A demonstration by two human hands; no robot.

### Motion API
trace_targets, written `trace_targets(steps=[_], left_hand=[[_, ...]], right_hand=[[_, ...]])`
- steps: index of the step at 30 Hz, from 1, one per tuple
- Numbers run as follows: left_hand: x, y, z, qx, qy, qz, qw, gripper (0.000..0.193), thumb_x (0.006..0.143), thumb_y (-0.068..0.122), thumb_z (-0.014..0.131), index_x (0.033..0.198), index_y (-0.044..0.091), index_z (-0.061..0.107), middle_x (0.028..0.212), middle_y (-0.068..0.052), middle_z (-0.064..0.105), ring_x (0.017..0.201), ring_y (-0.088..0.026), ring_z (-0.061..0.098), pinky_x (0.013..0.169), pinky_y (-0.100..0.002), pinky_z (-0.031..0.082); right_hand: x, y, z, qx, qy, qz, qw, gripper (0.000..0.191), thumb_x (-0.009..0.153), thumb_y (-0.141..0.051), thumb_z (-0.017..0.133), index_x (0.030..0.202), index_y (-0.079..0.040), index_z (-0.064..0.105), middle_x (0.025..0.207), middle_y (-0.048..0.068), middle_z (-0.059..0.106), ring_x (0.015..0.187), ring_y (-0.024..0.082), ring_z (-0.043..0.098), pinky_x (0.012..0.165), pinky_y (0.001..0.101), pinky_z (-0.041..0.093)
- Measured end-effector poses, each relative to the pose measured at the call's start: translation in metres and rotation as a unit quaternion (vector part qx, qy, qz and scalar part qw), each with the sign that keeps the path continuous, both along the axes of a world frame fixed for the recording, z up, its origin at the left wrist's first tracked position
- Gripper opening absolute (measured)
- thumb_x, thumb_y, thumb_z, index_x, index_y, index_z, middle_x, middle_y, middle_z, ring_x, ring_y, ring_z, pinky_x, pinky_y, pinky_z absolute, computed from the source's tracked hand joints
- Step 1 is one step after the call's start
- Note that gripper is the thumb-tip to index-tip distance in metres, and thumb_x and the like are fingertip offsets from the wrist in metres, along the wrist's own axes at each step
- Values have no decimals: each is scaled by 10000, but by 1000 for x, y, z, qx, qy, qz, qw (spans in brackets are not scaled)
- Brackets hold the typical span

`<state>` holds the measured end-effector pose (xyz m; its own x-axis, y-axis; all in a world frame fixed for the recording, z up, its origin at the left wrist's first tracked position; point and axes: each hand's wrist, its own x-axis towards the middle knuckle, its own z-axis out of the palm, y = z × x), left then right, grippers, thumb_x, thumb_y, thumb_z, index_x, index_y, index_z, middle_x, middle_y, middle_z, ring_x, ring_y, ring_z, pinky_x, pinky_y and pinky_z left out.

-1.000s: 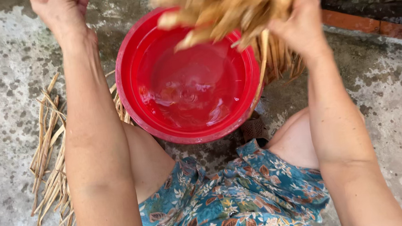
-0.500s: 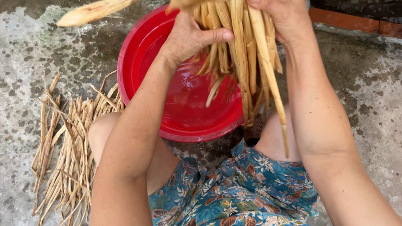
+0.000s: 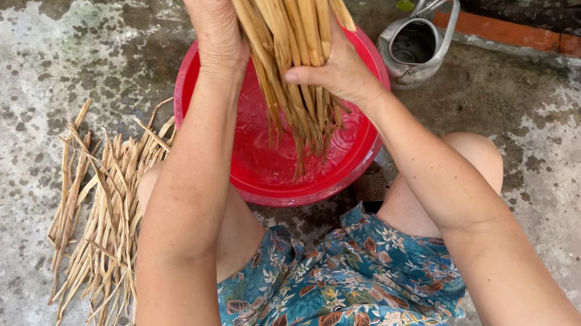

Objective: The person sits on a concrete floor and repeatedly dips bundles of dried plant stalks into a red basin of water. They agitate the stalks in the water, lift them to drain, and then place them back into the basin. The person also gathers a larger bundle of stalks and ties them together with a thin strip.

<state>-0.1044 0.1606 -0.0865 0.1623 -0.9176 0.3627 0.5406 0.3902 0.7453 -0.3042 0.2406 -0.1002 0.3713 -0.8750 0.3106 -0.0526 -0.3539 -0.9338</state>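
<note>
Both my hands held a bundle of dried stalks over the red basin.

A loose pile of stalks (image 3: 99,226) lay on the concrete floor (image 3: 2,92) at nine o'clock. My left hand (image 3: 214,20) had its fingers wrapped around the bundle (image 3: 289,48), my right hand (image 3: 338,72) pinched it lower, tips hanging over the water in the red basin (image 3: 286,185). A metal kettle (image 3: 416,45) sat just beside the basin at two o'clock.

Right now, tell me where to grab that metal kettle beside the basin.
Take the kettle by its arched handle, coming from above. It lies tilted on the concrete beside the red basin, mouth open to the camera, handle free, clear of both hands.
</note>
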Motion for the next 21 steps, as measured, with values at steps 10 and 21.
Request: trace_targets(steps=[10, 21], left_hand=[[5, 24, 18, -13, -344, -96, 934, 1176, 735, 709, 819, 1569, 113, 244, 1415, -156, 596, 1375, -341, 551, 1146, -496, 485], [-15, 33, 24, 25, -165, -55, 984, 728, 875, 306, 881, 1418, 37, 477, 1269, -160, 690, 1176, -247, 709, 1050, -407, 629]], right_hand=[[-18, -24, 3, 133, -174, -39, 975, 671, 860, -151, 876, 1402, -32, 498, 1269, 110, 676, 1226, 211, 686, 1119, 386, 594], [-10, -22, 2, 66, -79, -27, 994, 1060, 811, -510, 898, 1604, -65, 352, 1523, 117, 586, 1467, 260, 551, 1255, 416, 464]])
